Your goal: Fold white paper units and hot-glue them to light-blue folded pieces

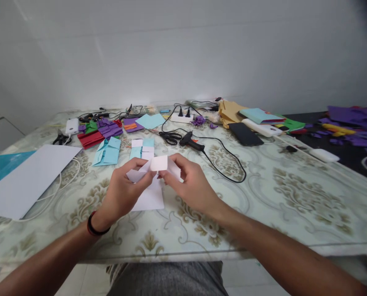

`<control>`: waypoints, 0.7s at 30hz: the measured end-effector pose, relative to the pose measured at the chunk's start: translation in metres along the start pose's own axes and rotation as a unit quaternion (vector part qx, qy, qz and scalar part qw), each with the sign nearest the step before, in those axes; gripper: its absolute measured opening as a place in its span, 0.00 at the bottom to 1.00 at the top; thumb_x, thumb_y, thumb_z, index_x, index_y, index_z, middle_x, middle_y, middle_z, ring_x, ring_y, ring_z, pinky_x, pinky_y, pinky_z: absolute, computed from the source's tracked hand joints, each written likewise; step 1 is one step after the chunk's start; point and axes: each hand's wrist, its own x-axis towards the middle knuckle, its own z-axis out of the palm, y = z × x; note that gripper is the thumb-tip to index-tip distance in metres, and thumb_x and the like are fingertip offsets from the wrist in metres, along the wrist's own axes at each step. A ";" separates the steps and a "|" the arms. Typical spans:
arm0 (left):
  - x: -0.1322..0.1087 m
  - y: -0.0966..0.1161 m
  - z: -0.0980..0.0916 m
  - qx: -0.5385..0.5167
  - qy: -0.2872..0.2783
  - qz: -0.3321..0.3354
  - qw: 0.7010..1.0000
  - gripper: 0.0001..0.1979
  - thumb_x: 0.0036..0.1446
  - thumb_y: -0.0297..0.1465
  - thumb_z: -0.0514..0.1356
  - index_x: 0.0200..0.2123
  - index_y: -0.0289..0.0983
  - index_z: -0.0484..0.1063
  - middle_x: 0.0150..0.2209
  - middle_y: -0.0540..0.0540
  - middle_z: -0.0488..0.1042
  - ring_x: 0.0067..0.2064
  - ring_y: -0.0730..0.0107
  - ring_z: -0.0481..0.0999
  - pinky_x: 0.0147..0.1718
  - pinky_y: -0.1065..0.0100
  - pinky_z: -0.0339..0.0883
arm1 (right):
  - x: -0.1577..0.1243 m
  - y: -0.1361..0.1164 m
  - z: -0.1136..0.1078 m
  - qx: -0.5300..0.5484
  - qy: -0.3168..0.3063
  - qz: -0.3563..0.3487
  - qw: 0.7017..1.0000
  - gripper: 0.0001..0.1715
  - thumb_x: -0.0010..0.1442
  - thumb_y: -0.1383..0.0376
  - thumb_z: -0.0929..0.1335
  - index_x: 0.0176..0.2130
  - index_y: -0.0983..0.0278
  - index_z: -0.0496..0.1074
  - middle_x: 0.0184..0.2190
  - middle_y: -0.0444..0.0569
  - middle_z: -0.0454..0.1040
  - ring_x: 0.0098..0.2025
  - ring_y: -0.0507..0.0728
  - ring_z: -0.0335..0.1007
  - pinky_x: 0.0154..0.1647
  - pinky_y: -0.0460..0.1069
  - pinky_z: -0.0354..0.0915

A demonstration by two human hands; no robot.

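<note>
Between both hands is a folded piece of white paper (pixel 159 163), raised above the table with flaps standing out to each side. My left hand (pixel 126 185) pinches its left side between thumb and fingers. On the right side, my right hand (pixel 189 181) grips it the same way, and the two thumbs nearly meet at the front. Below the hands lies a flat white sheet (pixel 149 197), partly covered by them. Just beyond are light blue and white folded papers (pixel 143 148), and a light blue folded piece (pixel 107 151) lies to their left.
A black glue gun (pixel 192 142) with a looping cord and black-handled scissors (pixel 170 137) lie beyond the hands. White sheets (pixel 35 176) are at left. A black phone (pixel 245 134), a power strip (pixel 181 118) and purple paper strips (pixel 109 127) sit farther back.
</note>
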 end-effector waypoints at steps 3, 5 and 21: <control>-0.002 0.003 0.000 0.011 -0.009 0.012 1.000 0.06 0.58 0.33 0.66 0.37 0.38 0.80 0.30 0.51 0.80 0.29 0.71 0.72 0.27 0.72 0.64 | 0.001 0.001 0.000 0.038 -0.005 0.018 0.999 0.03 0.63 0.64 0.70 0.38 0.62 0.74 0.32 0.44 0.78 0.32 0.53 0.74 0.34 0.48 0.70; -0.003 0.005 -0.001 0.019 -0.029 0.031 0.999 0.06 0.58 0.31 0.64 0.37 0.38 0.80 0.32 0.51 0.81 0.31 0.70 0.75 0.30 0.71 0.66 | 0.001 0.003 0.000 0.033 0.009 0.016 0.999 0.03 0.60 0.67 0.71 0.38 0.61 0.74 0.32 0.44 0.78 0.33 0.54 0.74 0.35 0.48 0.68; -0.004 0.000 0.003 -0.051 -0.103 0.049 0.992 0.11 0.63 0.35 0.61 0.37 0.38 0.83 0.32 0.46 0.82 0.33 0.63 0.79 0.33 0.68 0.71 | 0.000 -0.002 -0.004 0.153 0.039 -0.054 0.986 0.07 0.58 0.66 0.74 0.38 0.57 0.83 0.40 0.47 0.82 0.43 0.58 0.77 0.48 0.53 0.73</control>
